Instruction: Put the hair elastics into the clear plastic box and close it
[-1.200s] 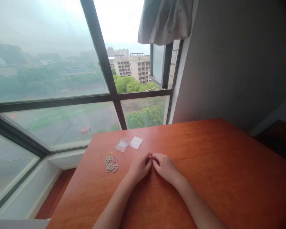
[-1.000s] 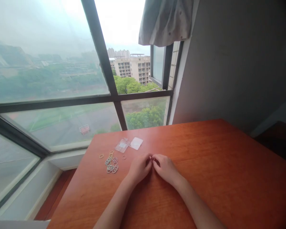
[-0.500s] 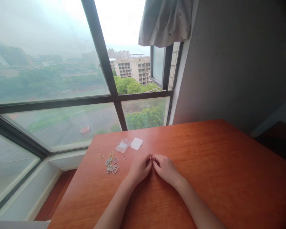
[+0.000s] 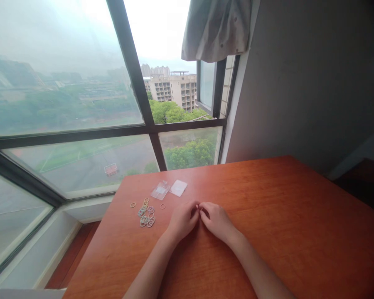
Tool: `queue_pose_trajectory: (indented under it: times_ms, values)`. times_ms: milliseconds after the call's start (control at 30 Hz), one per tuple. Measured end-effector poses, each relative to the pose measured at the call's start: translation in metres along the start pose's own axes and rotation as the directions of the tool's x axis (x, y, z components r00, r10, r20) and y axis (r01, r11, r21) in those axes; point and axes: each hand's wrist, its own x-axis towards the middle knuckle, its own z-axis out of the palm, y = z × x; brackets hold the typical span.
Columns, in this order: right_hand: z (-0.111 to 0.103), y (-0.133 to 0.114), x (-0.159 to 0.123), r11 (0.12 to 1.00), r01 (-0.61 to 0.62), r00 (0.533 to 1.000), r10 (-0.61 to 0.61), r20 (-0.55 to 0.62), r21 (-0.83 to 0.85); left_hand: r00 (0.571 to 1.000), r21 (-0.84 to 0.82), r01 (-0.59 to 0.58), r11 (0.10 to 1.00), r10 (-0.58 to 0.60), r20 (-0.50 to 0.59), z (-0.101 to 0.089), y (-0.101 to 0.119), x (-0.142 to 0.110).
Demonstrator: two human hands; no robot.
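Rings (image 4: 146,219) lie on the desk (image 4: 268,216) to the left of your left hand (image 4: 183,216), most of them in a loose, overlapping cluster, yellowish at the far end and paler or greenish toward you. One yellowish ring (image 4: 133,207) sits by itself to the left of the cluster, and a thin ring (image 4: 162,209) lies apart on its right, between the cluster and your left hand. Your right hand (image 4: 214,215) meets your left in front of you, the fingertips of both brought together over the desk. Your grip looks narrow on each side, but your own fingers hide whatever may be between them, so I cannot tell whether either hand is closed on anything. Beyond the rings you have a clear case (image 4: 160,190) lying flat, with a white square (image 4: 178,187) just beside it on the right. Past the desk's far edge is a dark-framed window (image 4: 154,128), with a grey curtain (image 4: 216,33) hanging at its upper right; a shadowed wall (image 4: 286,83) rises to the right of that.
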Motion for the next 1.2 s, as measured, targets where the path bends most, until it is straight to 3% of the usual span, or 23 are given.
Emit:
queue_pose_trajectory:
  times_ms: [1200]
  values:
    - [0.0007,0.0017,0.0000,1.000,0.007,1.000,-0.007,-0.003,0.013,1.000,-0.003,0.005,1.000,-0.005,0.008,0.0008,-0.0001,-0.0003]
